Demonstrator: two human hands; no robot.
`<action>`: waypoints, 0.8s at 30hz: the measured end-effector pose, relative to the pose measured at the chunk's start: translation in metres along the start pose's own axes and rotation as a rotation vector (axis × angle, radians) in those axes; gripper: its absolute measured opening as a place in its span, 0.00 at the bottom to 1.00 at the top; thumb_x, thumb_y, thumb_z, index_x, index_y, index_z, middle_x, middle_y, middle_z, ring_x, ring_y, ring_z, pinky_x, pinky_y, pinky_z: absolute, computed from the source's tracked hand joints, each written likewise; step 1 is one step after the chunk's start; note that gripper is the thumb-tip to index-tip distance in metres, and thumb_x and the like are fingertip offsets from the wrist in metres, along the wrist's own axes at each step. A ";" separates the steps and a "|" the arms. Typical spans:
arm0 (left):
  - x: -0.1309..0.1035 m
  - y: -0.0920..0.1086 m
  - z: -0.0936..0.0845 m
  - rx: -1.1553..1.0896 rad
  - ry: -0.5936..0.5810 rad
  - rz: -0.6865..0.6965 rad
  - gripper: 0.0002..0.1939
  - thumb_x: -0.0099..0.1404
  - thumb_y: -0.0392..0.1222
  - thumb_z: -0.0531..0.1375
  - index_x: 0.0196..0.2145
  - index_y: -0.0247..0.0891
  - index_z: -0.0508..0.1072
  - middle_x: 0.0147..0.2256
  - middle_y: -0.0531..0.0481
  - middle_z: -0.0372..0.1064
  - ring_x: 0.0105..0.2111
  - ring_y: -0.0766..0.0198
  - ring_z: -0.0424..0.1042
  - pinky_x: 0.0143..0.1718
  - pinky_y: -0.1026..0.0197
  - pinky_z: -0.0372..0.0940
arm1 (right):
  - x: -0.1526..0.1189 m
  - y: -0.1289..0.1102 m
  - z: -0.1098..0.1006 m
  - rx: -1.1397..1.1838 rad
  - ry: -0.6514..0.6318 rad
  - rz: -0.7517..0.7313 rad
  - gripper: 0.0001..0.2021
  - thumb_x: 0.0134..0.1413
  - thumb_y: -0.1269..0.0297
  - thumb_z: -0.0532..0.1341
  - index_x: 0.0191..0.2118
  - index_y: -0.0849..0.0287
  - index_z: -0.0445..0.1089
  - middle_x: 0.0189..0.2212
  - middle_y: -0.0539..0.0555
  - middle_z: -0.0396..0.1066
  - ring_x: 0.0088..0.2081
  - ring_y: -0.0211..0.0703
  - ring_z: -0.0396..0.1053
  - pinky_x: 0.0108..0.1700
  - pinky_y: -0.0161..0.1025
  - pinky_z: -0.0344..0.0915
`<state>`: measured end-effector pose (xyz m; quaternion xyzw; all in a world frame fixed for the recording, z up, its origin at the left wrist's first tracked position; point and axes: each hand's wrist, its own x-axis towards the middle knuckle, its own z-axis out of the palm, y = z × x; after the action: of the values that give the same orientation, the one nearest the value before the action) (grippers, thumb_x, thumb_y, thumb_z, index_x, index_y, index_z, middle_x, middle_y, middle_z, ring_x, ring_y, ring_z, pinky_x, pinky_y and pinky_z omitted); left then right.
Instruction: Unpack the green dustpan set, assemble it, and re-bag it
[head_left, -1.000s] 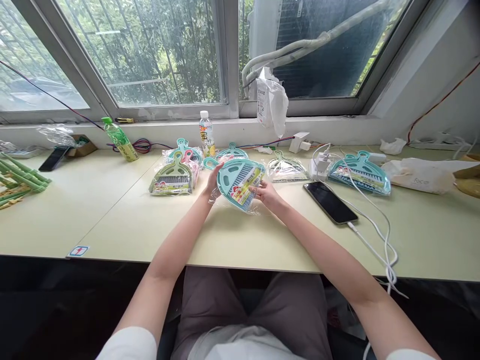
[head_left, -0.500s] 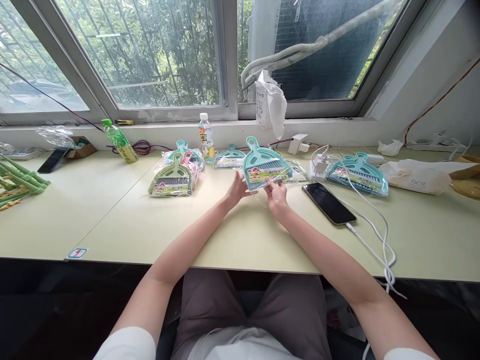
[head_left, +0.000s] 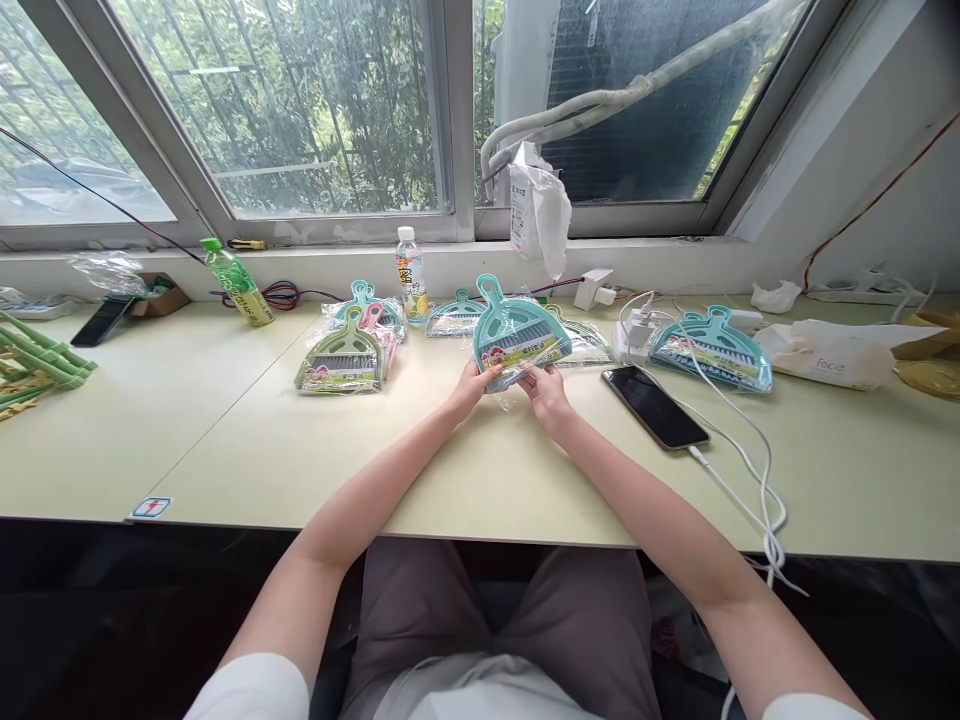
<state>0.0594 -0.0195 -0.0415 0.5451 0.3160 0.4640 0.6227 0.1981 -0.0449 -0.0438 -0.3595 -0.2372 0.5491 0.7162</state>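
And here the left hand (head_left: 469,388) grips the lower left corner of the wrapped teal dustpan set (head_left: 517,335), while the right hand (head_left: 547,395) clamps its lower edge, the handle pointing up and away, tilted a little left! Out beyond the left hand, off to its left, lies the green dustpan set (head_left: 343,360); just to the right of the right hand rests the black phone (head_left: 655,407), a white cable (head_left: 727,488) plugged into its near end.
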 end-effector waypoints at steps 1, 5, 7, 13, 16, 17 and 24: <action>-0.001 0.001 0.001 0.001 -0.009 -0.006 0.30 0.51 0.51 0.70 0.47 0.35 0.68 0.46 0.40 0.74 0.41 0.51 0.76 0.40 0.50 0.73 | 0.001 -0.001 0.000 -0.010 -0.004 0.020 0.12 0.49 0.75 0.65 0.39 0.56 0.67 0.31 0.47 0.77 0.33 0.38 0.77 0.43 0.37 0.77; -0.005 0.010 0.004 -0.013 -0.023 0.002 0.28 0.54 0.48 0.68 0.49 0.36 0.66 0.47 0.39 0.74 0.36 0.52 0.77 0.37 0.49 0.74 | 0.009 -0.013 -0.003 -0.061 -0.031 0.082 0.06 0.54 0.68 0.65 0.37 0.57 0.68 0.33 0.49 0.78 0.34 0.40 0.77 0.43 0.41 0.77; -0.005 0.014 0.004 -0.021 -0.020 0.002 0.28 0.55 0.46 0.67 0.50 0.36 0.66 0.46 0.39 0.74 0.36 0.51 0.77 0.36 0.49 0.75 | 0.016 -0.021 -0.006 -0.081 0.015 0.052 0.03 0.56 0.67 0.63 0.37 0.57 0.69 0.34 0.49 0.77 0.34 0.39 0.77 0.44 0.42 0.77; -0.003 0.015 -0.001 -0.021 -0.002 -0.010 0.27 0.55 0.43 0.68 0.50 0.35 0.66 0.46 0.39 0.73 0.34 0.54 0.77 0.31 0.52 0.75 | 0.032 -0.031 -0.020 -0.083 0.109 0.023 0.03 0.55 0.71 0.64 0.34 0.57 0.70 0.31 0.48 0.77 0.34 0.36 0.76 0.46 0.38 0.75; -0.002 0.014 -0.006 -0.013 0.002 -0.021 0.26 0.55 0.41 0.67 0.50 0.35 0.66 0.47 0.40 0.73 0.34 0.55 0.77 0.30 0.54 0.75 | 0.031 -0.029 -0.020 -0.079 0.126 0.044 0.02 0.56 0.70 0.64 0.34 0.57 0.70 0.31 0.48 0.77 0.34 0.36 0.76 0.47 0.38 0.75; -0.002 0.014 -0.008 -0.012 0.000 -0.022 0.26 0.55 0.41 0.67 0.50 0.36 0.66 0.47 0.40 0.73 0.35 0.55 0.77 0.31 0.55 0.74 | 0.030 -0.030 -0.020 -0.078 0.128 0.061 0.01 0.57 0.70 0.63 0.34 0.57 0.70 0.31 0.48 0.77 0.33 0.36 0.76 0.46 0.38 0.75; 0.013 0.011 -0.031 -0.138 0.211 -0.104 0.22 0.52 0.33 0.66 0.45 0.34 0.68 0.36 0.47 0.73 0.36 0.59 0.75 0.30 0.62 0.72 | 0.026 -0.036 -0.013 -0.169 0.012 0.217 0.10 0.64 0.58 0.57 0.39 0.58 0.70 0.32 0.53 0.78 0.31 0.43 0.78 0.37 0.42 0.77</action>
<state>0.0339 0.0043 -0.0361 0.4319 0.3749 0.5065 0.6453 0.2371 -0.0282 -0.0251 -0.4454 -0.2379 0.5993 0.6212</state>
